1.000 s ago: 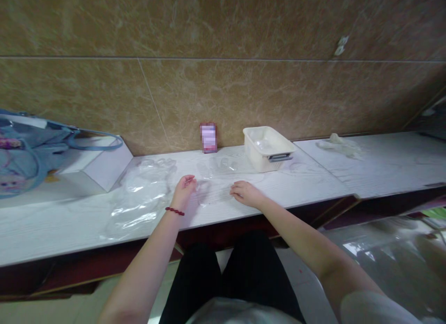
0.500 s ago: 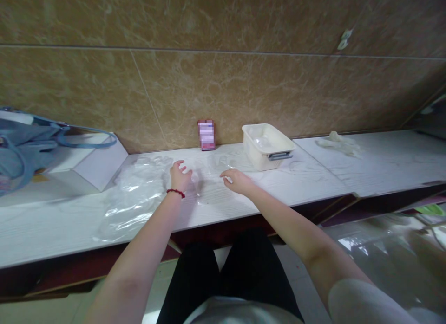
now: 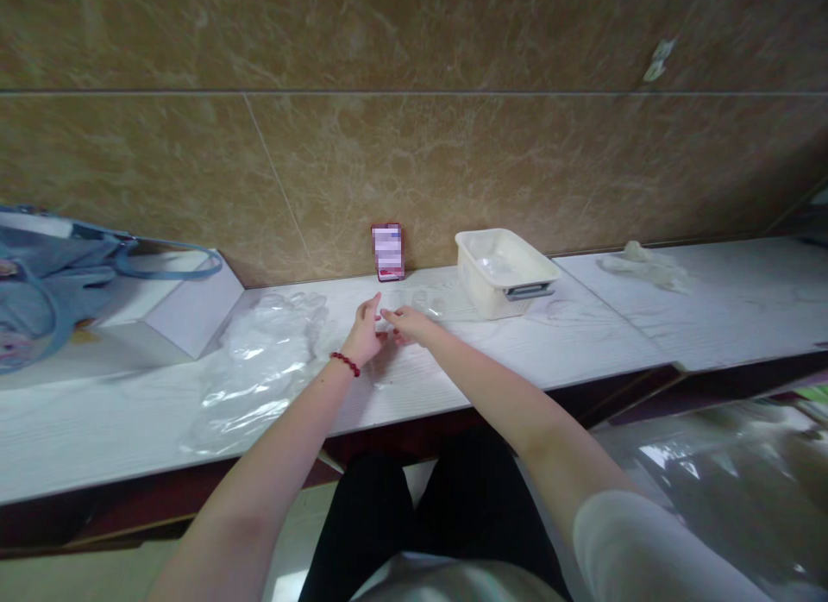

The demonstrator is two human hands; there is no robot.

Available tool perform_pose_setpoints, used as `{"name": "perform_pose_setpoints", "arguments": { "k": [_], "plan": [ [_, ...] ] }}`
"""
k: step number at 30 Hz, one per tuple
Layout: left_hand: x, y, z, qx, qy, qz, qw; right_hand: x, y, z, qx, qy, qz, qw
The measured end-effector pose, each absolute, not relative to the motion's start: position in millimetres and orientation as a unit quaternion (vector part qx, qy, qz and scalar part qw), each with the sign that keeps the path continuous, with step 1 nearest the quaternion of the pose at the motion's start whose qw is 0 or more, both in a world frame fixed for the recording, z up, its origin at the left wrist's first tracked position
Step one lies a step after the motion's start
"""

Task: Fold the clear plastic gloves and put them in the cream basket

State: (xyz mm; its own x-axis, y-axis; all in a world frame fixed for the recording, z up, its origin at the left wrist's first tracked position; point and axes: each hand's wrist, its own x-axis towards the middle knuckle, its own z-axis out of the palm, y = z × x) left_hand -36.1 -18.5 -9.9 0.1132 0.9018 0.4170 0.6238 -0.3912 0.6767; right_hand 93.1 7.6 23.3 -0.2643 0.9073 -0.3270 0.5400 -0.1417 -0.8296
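Over the white counter (image 3: 446, 369), my two hands have come together. My left hand (image 3: 366, 335), with a red bead bracelet at its wrist, curls round a small clear plastic piece (image 3: 386, 314) whose shape I cannot make out. From the other side, the fingers of my right hand (image 3: 412, 325) pinch at the same see-through piece. A clear plastic container part (image 3: 428, 304) lies just behind my right hand. To the left of my left hand, a large clear plastic bag (image 3: 259, 360) with see-through items inside is spread on the counter.
A cream plastic bin (image 3: 501, 296) with a grey handle stands at the right, clear plastic inside. A phone (image 3: 389, 252) leans on the tiled wall (image 3: 414, 171). White gloves (image 3: 647, 266) lie farther right. At the left are a white box (image 3: 185, 313) and a blue bag (image 3: 39, 279).
My left hand has moved right and my right hand slightly left, so that they now meet over the clear plastic piece. Before, they were apart with fingers loosely curved.
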Motion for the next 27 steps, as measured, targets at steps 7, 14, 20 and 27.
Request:
{"name": "perform_pose_setpoints", "arguments": {
  "k": [7, 14, 20, 27],
  "plan": [
    [-24.7, -29.0, -15.3, 0.726, 0.490, 0.433, 0.214, 87.8, 9.3, 16.5, -0.590, -0.709, 0.366, 0.119],
    [-56.8, -25.7, -14.6, 0.676, 0.525, 0.430, 0.287, 95.4, 11.3, 11.2, -0.554, -0.777, 0.280, 0.100],
    [-91.6, -18.0, -12.1, 0.798, 0.528, 0.276, 0.091, 102.0, 9.3, 4.5, -0.538, -0.791, 0.257, 0.134],
    [-85.6, -22.0, -13.7, 0.817, 0.556, 0.140, 0.066, 108.5, 6.5, 1.5, -0.526, -0.806, 0.232, 0.141]
  ]
}}
